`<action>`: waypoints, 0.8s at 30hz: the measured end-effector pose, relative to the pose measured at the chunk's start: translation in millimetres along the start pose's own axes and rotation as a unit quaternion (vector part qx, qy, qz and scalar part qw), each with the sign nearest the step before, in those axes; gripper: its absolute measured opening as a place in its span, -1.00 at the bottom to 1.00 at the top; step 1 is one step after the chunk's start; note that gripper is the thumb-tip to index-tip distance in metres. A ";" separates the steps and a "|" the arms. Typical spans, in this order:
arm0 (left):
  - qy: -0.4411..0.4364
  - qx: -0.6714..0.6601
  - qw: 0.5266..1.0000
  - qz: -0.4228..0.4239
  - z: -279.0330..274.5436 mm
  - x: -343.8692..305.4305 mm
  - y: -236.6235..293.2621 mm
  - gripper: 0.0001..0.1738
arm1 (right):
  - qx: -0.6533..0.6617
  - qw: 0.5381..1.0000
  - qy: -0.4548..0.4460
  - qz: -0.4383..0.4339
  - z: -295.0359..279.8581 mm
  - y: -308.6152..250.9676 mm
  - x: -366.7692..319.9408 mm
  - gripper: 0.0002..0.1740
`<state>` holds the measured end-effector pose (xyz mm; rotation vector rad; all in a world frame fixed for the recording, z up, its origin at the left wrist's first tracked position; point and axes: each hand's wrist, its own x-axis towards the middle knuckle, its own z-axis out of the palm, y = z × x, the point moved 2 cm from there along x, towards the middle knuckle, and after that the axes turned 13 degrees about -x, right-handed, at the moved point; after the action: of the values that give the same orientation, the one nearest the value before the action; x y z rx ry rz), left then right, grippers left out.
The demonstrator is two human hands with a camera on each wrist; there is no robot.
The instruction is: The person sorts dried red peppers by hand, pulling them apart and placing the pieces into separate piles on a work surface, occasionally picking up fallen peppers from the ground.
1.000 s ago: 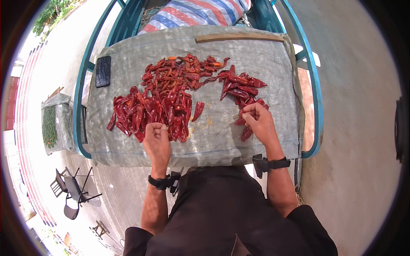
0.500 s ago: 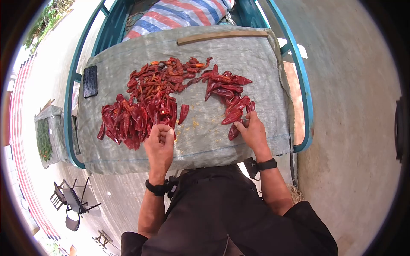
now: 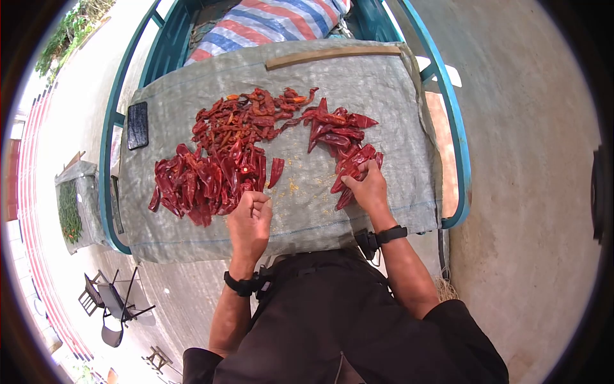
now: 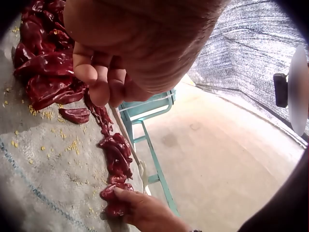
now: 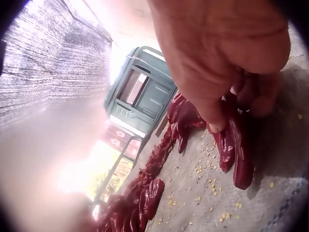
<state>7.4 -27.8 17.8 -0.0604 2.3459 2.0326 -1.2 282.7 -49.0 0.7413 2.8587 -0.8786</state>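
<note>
Dried red chillies lie on a grey woven sheet [image 3: 396,134] in a large left pile [image 3: 204,173] and a smaller right pile [image 3: 339,131]. My left hand [image 3: 251,214] is a curled fist just off the left pile's near edge. In the left wrist view its fingers [image 4: 99,77] are folded in with nothing visible in them. My right hand [image 3: 366,187] sits on the near end of the right pile. Its fingers [image 5: 241,92] curl round a few dark chillies [image 5: 236,150]. That hand [image 4: 145,212] also shows in the left wrist view, at the pile's end [image 4: 116,150].
The sheet covers a teal metal frame [image 3: 457,160]. A black flat object [image 3: 137,125] lies at the sheet's left edge and a wooden slat [image 3: 332,56] at its far edge. A striped tarp [image 3: 268,19] lies beyond. Yellow seeds [image 3: 291,185] dot the middle. Concrete ground surrounds.
My right hand moved up and left onto the near end of the right pile and curled round chillies. My left fist shifted slightly right, away from the left pile.
</note>
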 end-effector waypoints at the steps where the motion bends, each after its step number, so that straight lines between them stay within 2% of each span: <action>1: -0.004 0.002 1.000 -0.003 1.2 -0.2 1.8 -0.93 | 0.016 1.000 -0.009 -0.001 0.0 -0.7 -1.0 -0.48; 4: -0.019 0.002 1.000 -0.019 4.5 -0.7 4.5 -0.91 | 0.102 0.994 0.000 -0.043 9.0 4.6 -0.6 -0.51; 7: -0.051 -0.026 0.997 -0.049 10.0 0.5 0.0 -0.87 | 0.172 0.984 -0.040 -0.038 9.6 0.8 -3.2 -0.54; 9: -0.079 -0.058 0.993 -0.069 17.8 3.0 -8.6 -0.82 | 0.218 0.970 -0.100 -0.029 6.3 -6.9 -5.3 -0.57; 12: -0.134 0.015 0.986 -0.095 29.5 5.1 -2.2 -0.72 | 0.338 0.923 -0.184 -0.024 13.3 -18.9 -7.7 -0.62; 14: -0.152 -0.018 0.983 -0.100 39.6 6.3 -4.0 -0.63 | 0.401 0.887 -0.229 -0.023 19.1 -26.4 -10.1 -0.64; 16: -0.178 -0.065 0.974 -0.126 46.2 6.3 -12.3 -0.53 | 0.411 0.879 -0.239 -0.041 20.6 -40.8 -15.6 -0.62; 19: -0.172 -0.163 0.956 -0.171 52.2 5.8 -20.4 -0.61 | 0.412 0.869 -0.270 -0.046 15.4 -63.1 -23.6 -0.60; 22: -0.142 -0.205 0.946 -0.206 49.8 5.4 -25.2 -0.70 | 0.415 0.860 -0.291 -0.054 13.6 -76.3 -28.4 -0.58; 24: -0.127 -0.214 0.947 -0.204 43.1 6.2 -26.8 -0.70 | 0.425 0.853 -0.296 -0.059 14.9 -80.4 -30.7 -0.57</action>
<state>2.8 11.0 -15.2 -0.2547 1.5535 2.1324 -12.6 203.4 -14.2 0.2238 1.9067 -2.0069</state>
